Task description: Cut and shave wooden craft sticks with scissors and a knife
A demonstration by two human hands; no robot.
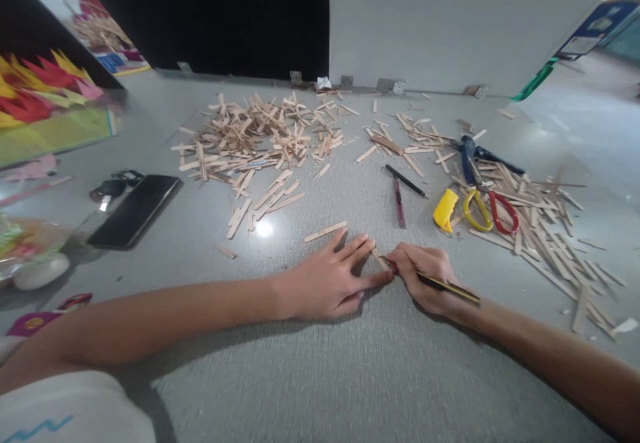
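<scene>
My left hand (pixel 333 279) lies flat on the grey table with its fingers spread. Its fingertips press on a small wooden craft stick (pixel 381 258), partly hidden between both hands. My right hand (pixel 425 276) is closed around a dark pencil with yellow stripes (pixel 453 288), whose tip end meets that stick. Just beyond my left fingers lies another craft stick (pixel 325 231). A black pen (pixel 407 181) and a thin reddish pen-like tool (pixel 399 204) rest farther up the table.
A heap of craft sticks (pixel 250 129) spreads at the back, with more sticks (pixel 550 243) on the right. Near those lie pliers with red and yellow handles (pixel 477 193), a yellow-handled tool (pixel 445 209) and dark-blue-handled pliers (pixel 469 156). A phone (pixel 137 211) lies left.
</scene>
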